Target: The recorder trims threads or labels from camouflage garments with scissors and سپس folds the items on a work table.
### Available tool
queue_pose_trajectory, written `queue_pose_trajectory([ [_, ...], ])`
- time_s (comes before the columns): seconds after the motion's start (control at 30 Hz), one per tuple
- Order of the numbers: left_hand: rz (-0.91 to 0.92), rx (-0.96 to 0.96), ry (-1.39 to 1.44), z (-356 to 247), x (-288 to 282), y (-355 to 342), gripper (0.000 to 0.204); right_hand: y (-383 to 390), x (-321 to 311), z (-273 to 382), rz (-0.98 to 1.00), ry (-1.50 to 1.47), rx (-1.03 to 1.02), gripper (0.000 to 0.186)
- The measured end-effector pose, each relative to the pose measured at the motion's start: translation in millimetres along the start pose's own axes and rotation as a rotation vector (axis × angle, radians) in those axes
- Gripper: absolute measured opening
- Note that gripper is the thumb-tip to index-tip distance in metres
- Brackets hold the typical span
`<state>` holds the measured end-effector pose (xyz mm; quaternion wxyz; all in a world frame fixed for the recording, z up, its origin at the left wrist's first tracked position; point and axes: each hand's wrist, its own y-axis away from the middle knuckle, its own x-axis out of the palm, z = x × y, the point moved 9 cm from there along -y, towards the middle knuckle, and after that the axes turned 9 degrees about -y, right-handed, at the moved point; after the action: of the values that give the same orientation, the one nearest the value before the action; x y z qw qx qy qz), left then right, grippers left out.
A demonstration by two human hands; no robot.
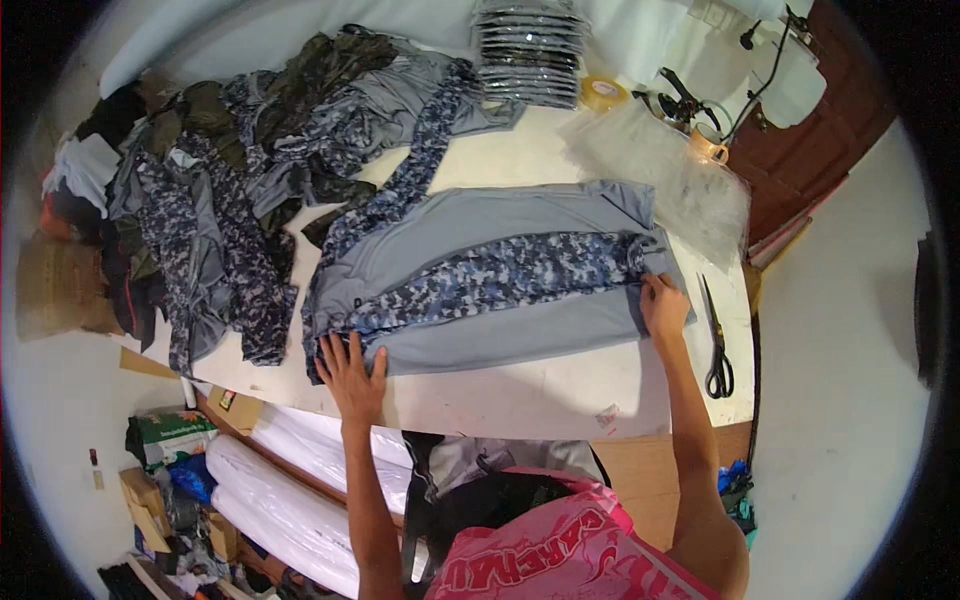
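A grey long-sleeved shirt with blue-grey camouflage sleeves lies spread on the white table in front of me. One sleeve is laid lengthwise along the body of the shirt. The other sleeve stretches away toward the far side. My left hand rests flat with fingers spread on the shirt's left end, near the shoulder. At the sleeve's cuff end, my right hand has its fingers curled and pinched on the fabric.
Heaped camouflage and grey garments cover the table's left and far side. Bagged folded garments are stacked at the back, near a tape roll, clear plastic bags and an orange mug. Black-handled scissors lie right of my right hand.
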<state>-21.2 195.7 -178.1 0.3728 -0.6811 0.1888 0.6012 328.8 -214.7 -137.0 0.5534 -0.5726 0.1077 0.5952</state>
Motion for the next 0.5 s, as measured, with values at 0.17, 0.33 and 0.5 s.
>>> queue_pose_trajectory([
  [0.17,-0.043,0.018,0.088,1,-8,0,0.062,-6,-12,-6,0.004,0.010,0.104,0.017],
  [0.33,-0.118,-0.037,0.243,5,-28,0,0.050,-23,-19,-13,-0.121,-0.248,0.388,0.030],
  [0.5,-0.245,0.121,0.224,-6,-42,-25,0.041,-38,16,-72,-0.073,-0.525,0.457,0.028],
])
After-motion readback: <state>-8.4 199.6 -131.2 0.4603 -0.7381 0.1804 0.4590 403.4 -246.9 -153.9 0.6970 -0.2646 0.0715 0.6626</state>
